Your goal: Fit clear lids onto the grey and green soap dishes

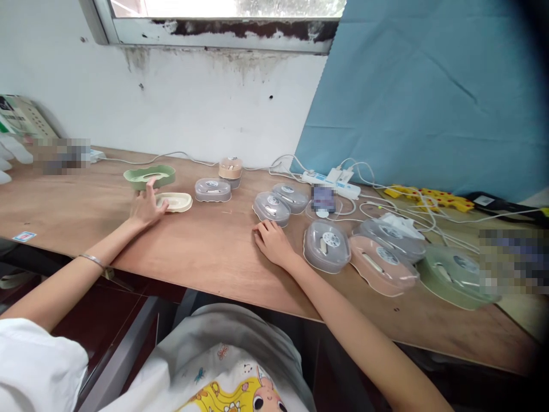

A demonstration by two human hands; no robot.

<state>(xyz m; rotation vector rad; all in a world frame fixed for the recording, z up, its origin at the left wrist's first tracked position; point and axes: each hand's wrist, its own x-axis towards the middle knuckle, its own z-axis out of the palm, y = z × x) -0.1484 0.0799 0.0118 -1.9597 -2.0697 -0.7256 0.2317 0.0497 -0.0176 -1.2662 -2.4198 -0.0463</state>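
My left hand (147,207) is over the table at the left, its index finger and thumb spread apart. The fingertips are near the front of a green wavy-edged soap box base (141,182), and the thumb is at the left end of a cream oval tray (178,201). I cannot tell whether it presses on either. My right hand (272,240) rests palm down on the wood, holding nothing, fingers loosely stretched. Just beyond its fingertips stands a grey box with a clear lid (271,207), with another grey lidded box (291,196) behind it.
More lidded boxes stand around: a grey one (213,189), a peach one (230,167) stacked on grey, and at right grey (326,246), peach (381,269) and green (457,277). A power strip (330,184) with white cables lies along the wall. The wooden table's (206,263) front edge is near my lap.
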